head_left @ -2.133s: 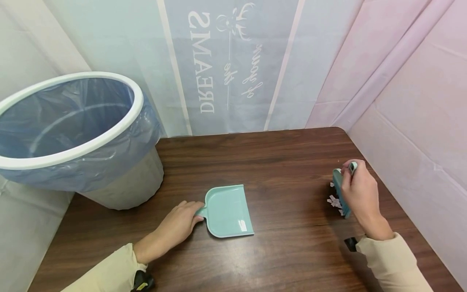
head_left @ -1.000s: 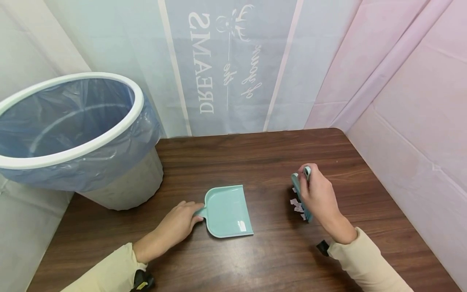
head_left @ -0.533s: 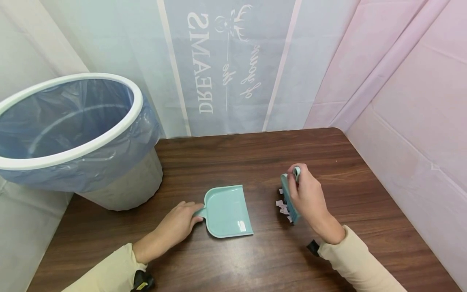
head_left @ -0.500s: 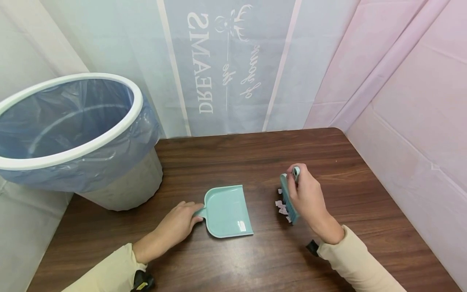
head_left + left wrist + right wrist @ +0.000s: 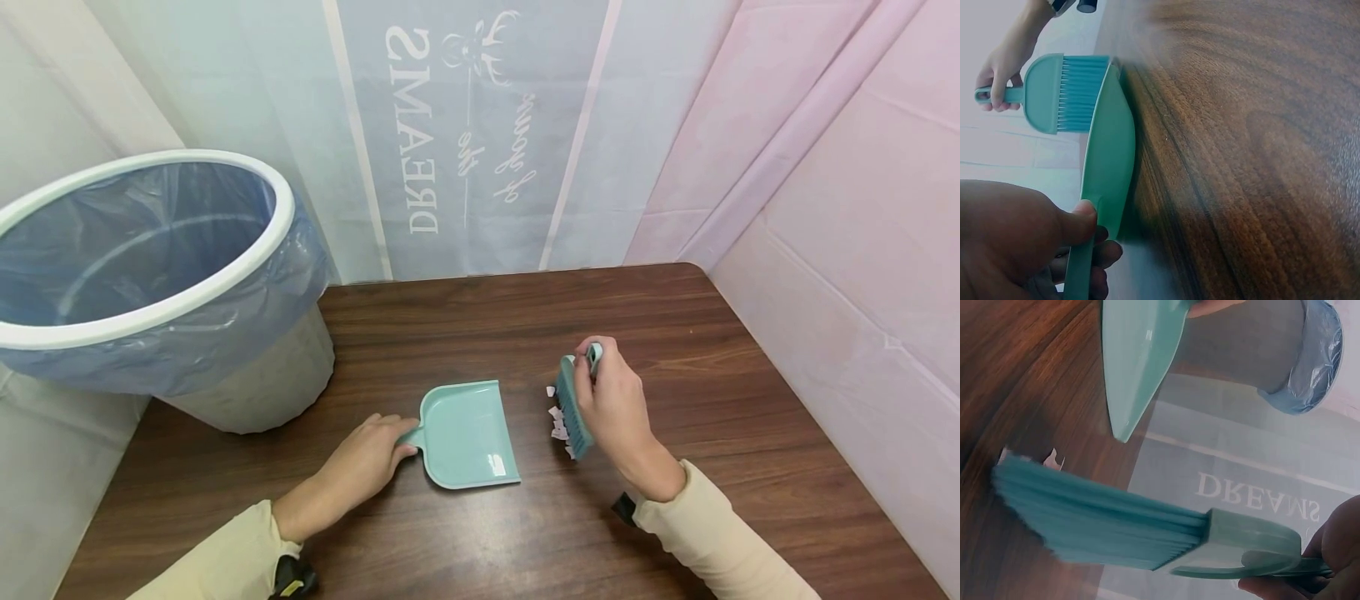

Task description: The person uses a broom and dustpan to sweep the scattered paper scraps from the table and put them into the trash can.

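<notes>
My left hand grips the short handle of a mint-green dustpan, which lies on the table with its straight lip facing right. My right hand holds a teal hand brush upright by its handle, bristles down on the wood. Several small white paper scraps lie along the brush's left side, a short gap from the dustpan's lip. In the left wrist view the thumb and fingers wrap the dustpan handle. The right wrist view shows the bristles close up, partly covering the scraps.
A pale waste bin with a white rim and a blue bag liner stands at the table's left. The brown wooden table meets a printed cloth at the back and a pale wall covering on the right.
My right hand has swept the brush leftward from the table's right side, pushing the paper scraps along toward the dustpan. The left hand and dustpan have stayed in place.
</notes>
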{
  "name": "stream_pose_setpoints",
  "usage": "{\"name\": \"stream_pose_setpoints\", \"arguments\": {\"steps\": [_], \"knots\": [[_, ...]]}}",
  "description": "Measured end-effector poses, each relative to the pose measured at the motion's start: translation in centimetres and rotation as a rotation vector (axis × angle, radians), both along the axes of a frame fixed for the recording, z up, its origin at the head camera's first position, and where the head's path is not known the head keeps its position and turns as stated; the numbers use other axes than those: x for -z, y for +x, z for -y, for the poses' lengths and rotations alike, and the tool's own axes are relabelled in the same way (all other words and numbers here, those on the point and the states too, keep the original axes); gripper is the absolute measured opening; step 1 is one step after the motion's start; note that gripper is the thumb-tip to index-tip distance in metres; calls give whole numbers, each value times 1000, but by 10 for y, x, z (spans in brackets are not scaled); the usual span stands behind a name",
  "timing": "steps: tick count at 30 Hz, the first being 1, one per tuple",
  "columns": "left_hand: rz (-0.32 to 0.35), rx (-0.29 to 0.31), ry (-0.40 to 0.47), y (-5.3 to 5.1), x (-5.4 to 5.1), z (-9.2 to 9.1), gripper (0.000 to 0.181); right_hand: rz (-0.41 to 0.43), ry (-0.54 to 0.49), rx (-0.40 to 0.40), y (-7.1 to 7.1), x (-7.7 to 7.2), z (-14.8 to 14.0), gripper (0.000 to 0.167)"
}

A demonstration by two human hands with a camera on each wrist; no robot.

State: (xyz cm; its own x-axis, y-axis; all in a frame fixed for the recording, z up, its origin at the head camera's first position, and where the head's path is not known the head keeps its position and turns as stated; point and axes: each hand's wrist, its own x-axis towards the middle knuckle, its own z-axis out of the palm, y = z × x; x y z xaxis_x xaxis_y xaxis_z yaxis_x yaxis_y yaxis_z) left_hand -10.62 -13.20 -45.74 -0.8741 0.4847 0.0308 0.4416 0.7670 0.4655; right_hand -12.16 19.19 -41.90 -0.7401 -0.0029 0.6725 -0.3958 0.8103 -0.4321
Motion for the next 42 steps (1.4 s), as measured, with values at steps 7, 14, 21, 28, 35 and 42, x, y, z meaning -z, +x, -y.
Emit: {"name": "stream_pose_setpoints", "arguments": {"steps": [7, 14, 21, 28, 35, 42], "knots": [[14, -7, 12, 0, -1, -1, 32, 15, -57, -18, -2, -5, 1, 11], [27, -8, 8, 0, -2, -1, 32, 12, -149, -77, -11, -18, -7, 7], [30, -10, 8, -1, -2, -1, 33, 10, -136, -393, -29, -21, -21, 15], [35, -8, 10, -1, -3, -1, 33, 71, 2, -607, -39, -5, -35, 32], [48, -11, 12, -1, -3, -1, 32, 112, 16, -706, -36, -1, -43, 40], [61, -12, 8, -2, -5, -2, 33, 210, -38, -772, -28, -9, -50, 41]]}}
